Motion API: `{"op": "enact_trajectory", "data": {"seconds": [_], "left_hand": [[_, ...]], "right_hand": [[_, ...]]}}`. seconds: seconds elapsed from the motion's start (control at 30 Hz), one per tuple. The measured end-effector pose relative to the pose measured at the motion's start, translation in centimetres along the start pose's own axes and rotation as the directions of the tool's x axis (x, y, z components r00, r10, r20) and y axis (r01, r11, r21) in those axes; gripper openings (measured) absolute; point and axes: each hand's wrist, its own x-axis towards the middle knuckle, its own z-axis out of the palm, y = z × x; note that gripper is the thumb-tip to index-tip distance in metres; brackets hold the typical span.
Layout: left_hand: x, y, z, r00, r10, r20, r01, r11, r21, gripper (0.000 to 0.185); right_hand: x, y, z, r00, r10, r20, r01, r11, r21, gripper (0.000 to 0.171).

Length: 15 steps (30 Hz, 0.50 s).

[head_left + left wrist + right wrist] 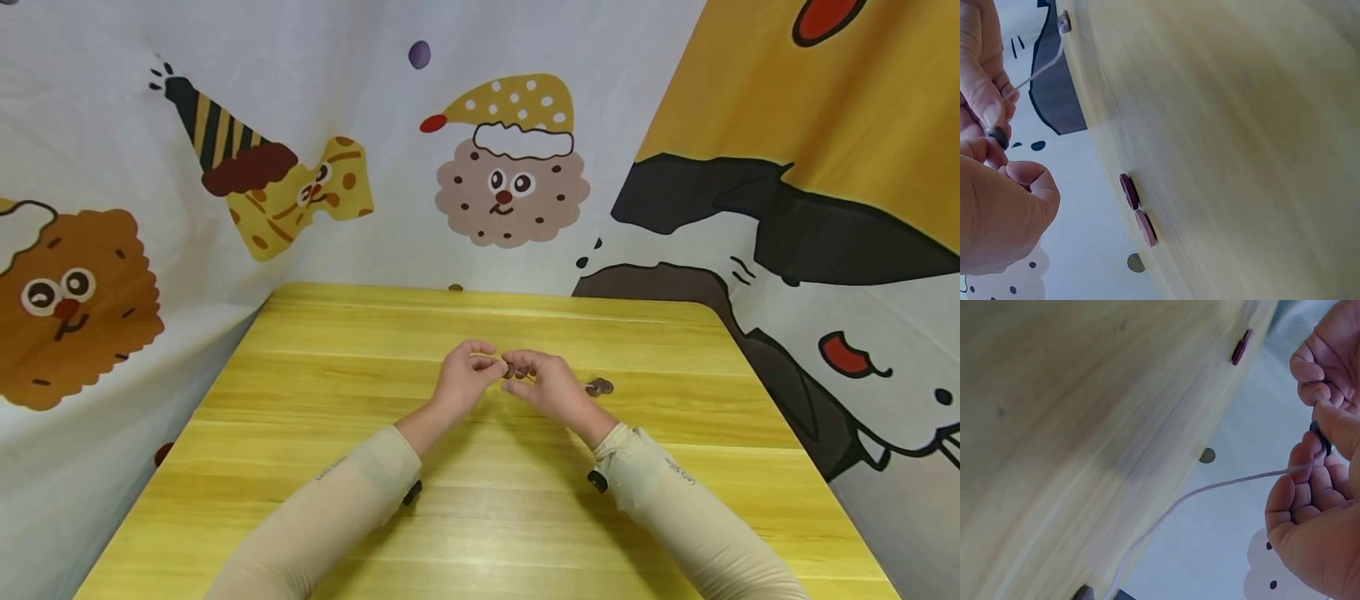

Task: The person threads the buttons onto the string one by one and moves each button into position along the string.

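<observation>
My left hand (467, 379) pinches a small dark brown button (509, 370) between thumb and fingertips. Facing it just above the table, my right hand (551, 388) has its fingertips at the button and holds a thin pale string (1210, 486). Out of those fingers the string hangs down to several brown buttons (600, 387) on the table beside my right wrist. Whether it passes through the pinched button is hidden by the fingers. Farther off in the left wrist view lie a dark maroon button (1129, 191) and a pinkish button (1145, 228), nearly touching.
The yellow wood-grain table (337, 350) spreads under both arms. A white cloth (390, 242) printed with cartoon cookies and cheese hangs along its far side, with an orange and black printed part at the right.
</observation>
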Motion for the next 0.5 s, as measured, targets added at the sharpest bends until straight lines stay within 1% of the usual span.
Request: {"op": "enact_trajectory", "data": {"seconds": [0.1, 0.2, 0.33, 0.5], "left_hand": [[0.0, -0.1, 0.2, 1.000, 0.006, 0.012, -0.006, 1.000, -0.003, 0.031], [0.0, -0.1, 0.2, 1.000, 0.007, 0.008, -0.007, 1.000, -0.006, 0.031], [0.0, 0.0, 0.2, 1.000, 0.023, -0.020, -0.023, 1.000, 0.004, 0.028], [-0.1, 0.1, 0.0, 0.997, 0.041, -0.069, -0.042, 0.999, -0.005, 0.025]], "right_hand": [[0.0, -0.2, 0.1, 0.999, -0.025, -0.036, 0.023, 0.997, -0.067, 0.040], [0.0, -0.3, -0.1, 0.999, -0.032, -0.043, 0.027, 0.994, -0.107, 0.039], [-0.1, -0.2, -0.5, 1.000, -0.002, -0.022, 0.000, 0.993, -0.120, 0.038], [-0.3, 1.0, -1.4, 1.000, 0.029, 0.009, -0.027, 0.991, -0.129, 0.036]]}}
